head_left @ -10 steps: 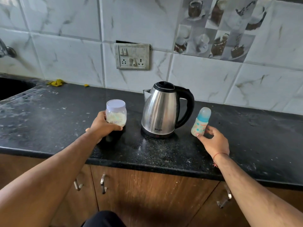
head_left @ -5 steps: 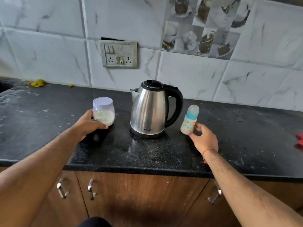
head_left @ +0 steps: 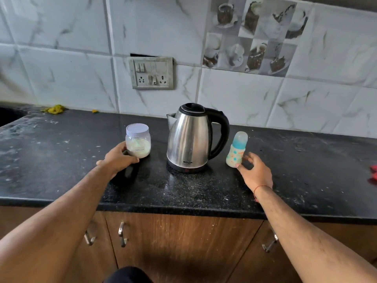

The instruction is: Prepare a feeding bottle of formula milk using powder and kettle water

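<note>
A steel electric kettle (head_left: 189, 139) with a black lid and handle stands on the black counter (head_left: 61, 160). To its left stands a clear jar of white powder (head_left: 138, 142) with a pale lid. My left hand (head_left: 119, 159) holds the jar low on its near left side, thumb along its base. Right of the kettle stands a small feeding bottle (head_left: 236, 151) with a blue collar and a clear cap. My right hand (head_left: 255, 173) is just beside it, fingers spread and relaxed, with the thumb tip touching the bottle's base.
A tiled wall with a switch-and-socket plate (head_left: 152, 73) runs behind the counter. A yellow scrap (head_left: 54, 109) lies at the far left near a dark sink edge (head_left: 8, 115). Something red (head_left: 373, 172) shows at the right edge. Wooden cabinet doors with metal handles (head_left: 122, 233) are below.
My right hand's fingers have loosened from around the bottle and spread. My left hand stays on the jar. The view has shifted slightly.
</note>
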